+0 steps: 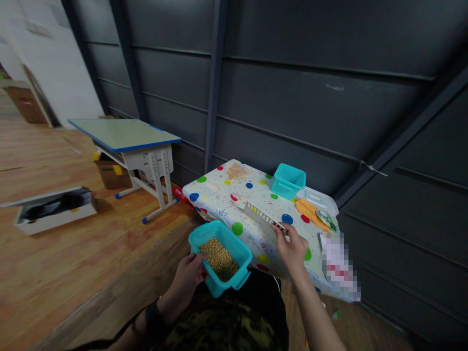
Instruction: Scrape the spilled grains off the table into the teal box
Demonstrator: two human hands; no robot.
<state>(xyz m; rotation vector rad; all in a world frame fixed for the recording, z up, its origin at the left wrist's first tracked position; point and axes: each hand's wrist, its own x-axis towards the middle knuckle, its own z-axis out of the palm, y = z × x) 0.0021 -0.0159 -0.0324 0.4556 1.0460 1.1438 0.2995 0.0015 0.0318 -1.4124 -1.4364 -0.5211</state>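
My left hand (190, 275) grips the near side of a teal plastic bin (234, 248) filled with tan beans (219, 258), held off the front left edge of a small table covered by a polka-dot cloth (219, 195). My right hand (290, 248) is closed on the end of a long white ruler-like tool (261, 214), which lies slanted across the cloth. A small pile of tan beans (237, 170) sits on the cloth's far corner.
An empty teal bin (288, 180) stands at the table's back, beside a clear tray (316, 200) holding an orange cloth (310, 212). A dark panelled wall (310, 97) backs the table. To the left are a blue-edged desk (124, 134) and a white box (54, 209) on the wooden floor.
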